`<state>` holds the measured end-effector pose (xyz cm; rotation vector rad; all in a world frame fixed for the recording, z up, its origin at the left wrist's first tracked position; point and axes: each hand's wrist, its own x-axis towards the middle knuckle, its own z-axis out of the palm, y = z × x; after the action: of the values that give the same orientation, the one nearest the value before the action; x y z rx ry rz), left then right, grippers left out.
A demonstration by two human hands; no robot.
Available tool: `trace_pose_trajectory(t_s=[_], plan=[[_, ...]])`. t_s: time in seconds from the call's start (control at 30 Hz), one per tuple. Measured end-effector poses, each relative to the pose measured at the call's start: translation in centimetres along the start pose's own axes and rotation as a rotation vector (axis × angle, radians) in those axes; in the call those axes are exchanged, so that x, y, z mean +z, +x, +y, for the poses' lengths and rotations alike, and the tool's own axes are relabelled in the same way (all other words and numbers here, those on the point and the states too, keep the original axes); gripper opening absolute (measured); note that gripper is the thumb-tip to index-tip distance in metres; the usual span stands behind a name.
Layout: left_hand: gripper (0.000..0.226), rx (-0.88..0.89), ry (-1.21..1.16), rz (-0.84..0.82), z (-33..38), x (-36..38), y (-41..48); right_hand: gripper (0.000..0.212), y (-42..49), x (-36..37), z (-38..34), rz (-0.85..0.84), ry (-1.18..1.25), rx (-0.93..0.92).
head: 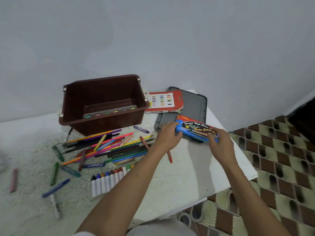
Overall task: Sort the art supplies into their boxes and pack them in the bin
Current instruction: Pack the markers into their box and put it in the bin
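A blue water-colour box (196,129) lies partly on a grey lid (194,106) at the right of the white table (196,169). My left hand (167,136) grips its left end and my right hand (220,142) grips its right end. A brown bin (102,103) stands at the back with a paint palette (110,111) inside. Beside the bin lies a red oil pastels box (163,102). A pile of coloured pencils and crayons (109,145) covers the table in front of the bin. A row of white-bodied paint sticks (110,179) lies nearer to me.
Loose crayons are scattered at the left, among them a pink one (14,180), a blue one (55,187) and green ones (54,173). A red crayon (169,156) lies by my left wrist. The table's right edge drops to a patterned tiled floor (281,167). A wall rises behind.
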<state>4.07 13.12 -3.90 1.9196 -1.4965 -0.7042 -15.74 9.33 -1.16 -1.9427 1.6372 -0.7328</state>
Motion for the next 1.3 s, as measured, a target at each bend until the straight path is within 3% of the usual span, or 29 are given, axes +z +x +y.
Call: trace_pose_trajectory(t_s=[0.2, 0.33, 0.5, 0.63, 0.7, 0.8, 0.87, 1.0, 1.17, 1.3], plan=[[0.053, -0.038, 0.016, -0.019, 0.7, 0.1, 0.6, 0.042, 0.6, 0.0, 2.6, -0.078, -0.003, 0.32], [0.055, -0.055, -0.062, -0.07, 1.3, -0.5, 0.4, 0.038, 0.1, 0.7, 2.4, -0.016, 0.127, 0.322], [0.042, -0.066, -0.342, 0.086, 1.5, -1.9, -1.0, 0.039, -0.7, 0.6, 0.5, 0.114, 0.161, 0.274], [0.043, -0.198, -0.571, 0.222, -0.4, -4.2, -3.4, 0.046, -1.7, 1.1, -1.5, 0.107, 0.256, 0.242], [0.039, -0.258, -0.67, 0.232, -1.8, -5.4, -5.1, 0.047, -2.5, 1.6, -2.4, 0.072, 0.289, 0.25], [0.025, -0.31, -0.823, 0.251, -4.2, -7.0, -7.7, 0.023, -4.1, 2.9, -4.0, -0.019, 0.409, 0.235], [0.025, -0.33, -0.814, 0.291, -5.7, -7.9, -9.6, 0.019, -5.4, 4.1, -5.2, -0.103, 0.488, 0.237], [0.038, -0.368, -0.922, 0.354, -7.4, -9.5, -13.3, 0.029, -7.7, 6.3, -7.3, -0.234, 0.566, 0.284], [0.083, -0.222, -1.211, 0.382, -10.0, -12.2, -19.4, 0.023, -11.1, 8.8, -10.1, -0.42, 0.692, 0.307], [0.049, -0.114, -1.03, 0.305, -11.7, -13.7, -23.6, 0.018, -14.1, 10.8, -11.7, -0.571, 0.751, 0.319]])
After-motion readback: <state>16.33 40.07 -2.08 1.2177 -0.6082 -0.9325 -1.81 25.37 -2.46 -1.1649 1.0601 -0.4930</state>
